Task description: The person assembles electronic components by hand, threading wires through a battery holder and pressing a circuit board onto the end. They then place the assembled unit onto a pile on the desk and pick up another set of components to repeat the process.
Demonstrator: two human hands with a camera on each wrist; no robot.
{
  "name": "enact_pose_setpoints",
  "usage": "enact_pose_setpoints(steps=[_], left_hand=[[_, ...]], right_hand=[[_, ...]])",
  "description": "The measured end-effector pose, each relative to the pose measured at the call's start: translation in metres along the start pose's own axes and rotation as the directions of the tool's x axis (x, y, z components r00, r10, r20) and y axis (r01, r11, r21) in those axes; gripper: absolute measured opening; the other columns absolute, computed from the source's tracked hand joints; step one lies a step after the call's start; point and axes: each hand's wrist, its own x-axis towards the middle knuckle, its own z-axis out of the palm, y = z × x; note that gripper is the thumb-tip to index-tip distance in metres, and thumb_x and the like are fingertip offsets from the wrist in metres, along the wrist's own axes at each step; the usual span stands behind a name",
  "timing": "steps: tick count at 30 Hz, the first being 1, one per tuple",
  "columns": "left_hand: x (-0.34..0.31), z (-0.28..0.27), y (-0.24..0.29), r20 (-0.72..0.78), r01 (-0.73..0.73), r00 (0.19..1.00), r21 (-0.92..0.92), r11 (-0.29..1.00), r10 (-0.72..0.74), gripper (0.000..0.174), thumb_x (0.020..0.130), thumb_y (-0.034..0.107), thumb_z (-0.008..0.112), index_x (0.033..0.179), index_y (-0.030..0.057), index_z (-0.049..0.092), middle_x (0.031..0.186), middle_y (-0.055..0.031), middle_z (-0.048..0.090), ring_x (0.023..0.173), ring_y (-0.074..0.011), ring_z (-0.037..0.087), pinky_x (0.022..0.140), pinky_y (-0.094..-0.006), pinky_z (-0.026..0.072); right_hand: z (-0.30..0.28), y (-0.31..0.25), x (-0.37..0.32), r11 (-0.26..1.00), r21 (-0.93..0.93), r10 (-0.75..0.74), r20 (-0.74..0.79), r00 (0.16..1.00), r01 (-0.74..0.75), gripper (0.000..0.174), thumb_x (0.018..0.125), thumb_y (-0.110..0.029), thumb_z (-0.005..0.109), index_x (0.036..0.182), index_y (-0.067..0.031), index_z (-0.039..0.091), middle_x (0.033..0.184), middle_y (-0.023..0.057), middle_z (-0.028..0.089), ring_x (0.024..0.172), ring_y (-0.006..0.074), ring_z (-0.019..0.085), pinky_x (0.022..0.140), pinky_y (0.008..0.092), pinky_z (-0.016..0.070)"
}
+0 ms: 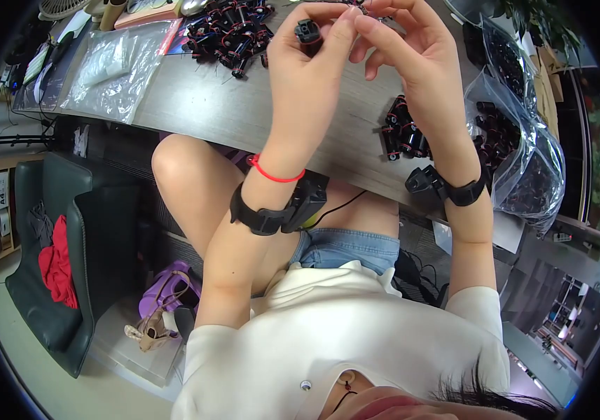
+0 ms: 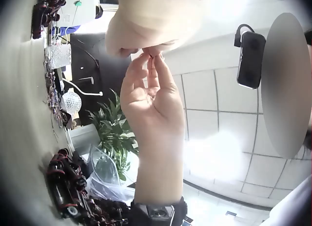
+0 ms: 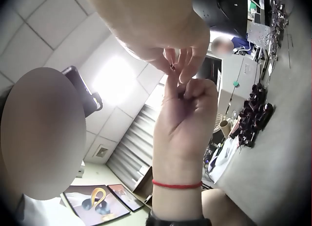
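Observation:
Both hands are raised above the grey table (image 1: pixel 244 112). My left hand (image 1: pixel 324 35), with a red string bracelet on its wrist, pinches a small black part (image 1: pixel 305 31) between thumb and fingers. My right hand (image 1: pixel 368 17) meets it from the right, its thumb and forefinger pinching something tiny at the part's top; I cannot tell what it is. In the right wrist view a small dark and red bit (image 3: pixel 172 66) shows between the right fingertips, above the curled left hand (image 3: pixel 187 109). The left wrist view shows the right hand (image 2: pixel 151 99) with its fingertips touching the left hand (image 2: pixel 141 36).
A heap of black parts with red wire (image 1: pixel 233 31) lies at the table's far side, a smaller heap (image 1: pixel 401 133) near its front edge. Clear bags of black parts (image 1: pixel 524 161) lie right, another clear bag (image 1: pixel 114 66) left. A dark chair (image 1: pixel 61 245) stands left of the person's knees.

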Motion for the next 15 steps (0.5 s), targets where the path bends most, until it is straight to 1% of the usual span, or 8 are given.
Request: enact_pose_setpoints(steps=[2, 3, 6, 7, 11, 12, 14, 15], left_hand=[[-0.005, 0.006, 0.001, -0.052, -0.021, 0.998, 0.020, 1.000, 0.022, 0.017, 0.103, 0.011, 0.063, 0.114, -0.0016, 0.066, 0.093, 0.0009, 0.064, 0.079, -0.0039, 0.055, 0.070, -0.0199, 0.0441], [-0.006, 0.008, 0.004, -0.052, -0.022, 0.998, 0.020, 1.000, 0.023, 0.017, 0.103, 0.011, 0.063, 0.114, -0.0016, 0.066, 0.093, 0.0009, 0.064, 0.079, -0.0039, 0.055, 0.070, -0.0199, 0.0441], [-0.004, 0.015, 0.016, 0.014, 0.044, 0.999, 0.007, 0.999, -0.044, 0.019, 0.105, 0.012, 0.060, 0.119, -0.0010, 0.060, 0.094, 0.0000, 0.063, 0.080, -0.0043, 0.054, 0.070, -0.0203, 0.0450], [-0.003, 0.013, 0.014, 0.016, 0.042, 0.999, 0.006, 0.999, -0.042, 0.019, 0.105, 0.012, 0.060, 0.119, -0.0010, 0.060, 0.094, 0.0000, 0.063, 0.080, -0.0043, 0.054, 0.070, -0.0203, 0.0450], [0.005, -0.007, -0.009, 0.087, 0.046, 0.996, -0.096, 0.994, -0.037, 0.025, 0.104, 0.012, 0.061, 0.125, 0.0004, 0.055, 0.092, -0.0008, 0.063, 0.077, -0.0050, 0.055, 0.067, -0.0221, 0.0453], [0.009, -0.012, -0.015, 0.099, -0.038, 0.995, 0.069, 0.997, 0.031, 0.023, 0.106, 0.013, 0.057, 0.126, 0.0026, 0.055, 0.098, -0.0022, 0.062, 0.081, -0.0070, 0.054, 0.069, -0.0231, 0.0457], [0.016, -0.020, -0.020, 0.152, -0.203, 0.976, 0.391, 0.898, 0.154, 0.022, 0.110, 0.017, 0.048, 0.128, 0.0071, 0.056, 0.111, -0.0050, 0.062, 0.089, -0.0109, 0.054, 0.073, -0.0250, 0.0464], [0.016, -0.019, -0.019, 0.148, -0.206, 0.976, 0.395, 0.895, 0.159, 0.022, 0.110, 0.017, 0.048, 0.128, 0.0071, 0.056, 0.111, -0.0050, 0.062, 0.089, -0.0109, 0.054, 0.073, -0.0250, 0.0464]], right_hand=[[0.000, 0.004, 0.000, 0.992, 0.119, 0.052, -0.014, 0.999, -0.050, 0.018, 0.100, -0.009, 0.068, 0.115, -0.0026, 0.061, 0.092, 0.0040, 0.068, 0.076, 0.0109, 0.068, 0.058, 0.0223, 0.0522], [0.000, 0.005, 0.000, 0.992, 0.119, 0.052, -0.013, 0.999, -0.050, 0.018, 0.100, -0.009, 0.068, 0.115, -0.0026, 0.061, 0.092, 0.0040, 0.068, 0.076, 0.0109, 0.068, 0.058, 0.0223, 0.0522], [-0.003, 0.007, 0.002, 0.950, 0.296, 0.119, -0.061, 0.991, -0.096, 0.014, 0.100, -0.007, 0.067, 0.112, -0.0032, 0.061, 0.092, 0.0046, 0.069, 0.079, 0.0117, 0.069, 0.060, 0.0227, 0.0538], [-0.004, 0.004, 0.003, 0.951, 0.295, 0.116, -0.061, 0.991, -0.093, 0.014, 0.100, -0.007, 0.067, 0.112, -0.0032, 0.061, 0.092, 0.0046, 0.069, 0.079, 0.0117, 0.069, 0.060, 0.0227, 0.0538], [-0.024, -0.011, 0.008, 0.955, 0.295, 0.021, -0.150, 0.989, 0.024, 0.014, 0.097, -0.003, 0.069, 0.109, -0.0025, 0.062, 0.092, 0.0053, 0.069, 0.080, 0.0122, 0.069, 0.065, 0.0235, 0.0549], [-0.033, -0.010, 0.009, 0.971, 0.234, -0.030, -0.084, 0.996, 0.049, 0.014, 0.098, -0.006, 0.067, 0.110, -0.0022, 0.063, 0.094, 0.0059, 0.070, 0.083, 0.0138, 0.069, 0.070, 0.0256, 0.0548], [-0.048, -0.007, 0.011, 0.986, 0.123, -0.120, 0.059, 0.991, 0.112, 0.017, 0.100, -0.012, 0.064, 0.112, -0.0016, 0.066, 0.097, 0.0071, 0.071, 0.090, 0.0169, 0.069, 0.082, 0.0297, 0.0545], [-0.051, -0.006, 0.011, 0.985, 0.127, -0.123, 0.065, 0.990, 0.114, 0.017, 0.100, -0.012, 0.064, 0.112, -0.0016, 0.066, 0.097, 0.0071, 0.071, 0.090, 0.0169, 0.069, 0.082, 0.0297, 0.0545]])
